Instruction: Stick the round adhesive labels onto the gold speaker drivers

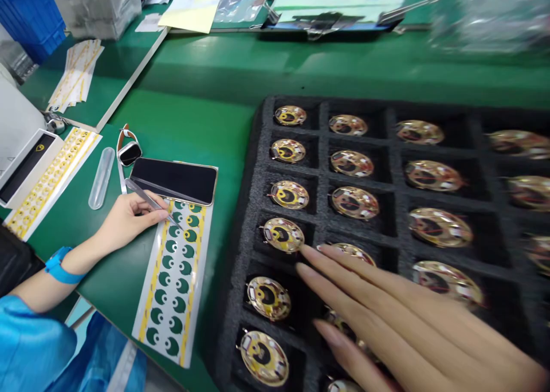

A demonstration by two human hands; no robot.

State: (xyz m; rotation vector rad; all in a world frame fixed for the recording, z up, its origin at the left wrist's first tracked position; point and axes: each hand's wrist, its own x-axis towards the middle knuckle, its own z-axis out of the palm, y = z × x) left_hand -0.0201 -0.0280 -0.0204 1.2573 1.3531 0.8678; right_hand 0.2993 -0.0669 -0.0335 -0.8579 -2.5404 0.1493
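My left hand [129,220], with a blue band [64,266] on the wrist, pinches metal tweezers [148,200]. Their tip is over a white and yellow sticker sheet [165,323], close to a yellow ring-shaped sticker [189,235]. Most cut-outs on the sheet show green through them. My right hand [387,300] stretches its fingers over a black foam tray [240,254]. Its fingertips are beside a shiny gold-coloured round part [283,235]; I cannot tell whether they touch. Yellow pieces show on the parts in the left column. My right hand hides some compartments.
A phone [176,180] lies at the sheet's top end, near a watch [129,151] and a clear plastic case [102,179]. An open white box [30,163] and another sticker sheet [54,180] are at left. Behind are a clipboard [339,2] and papers [193,8].
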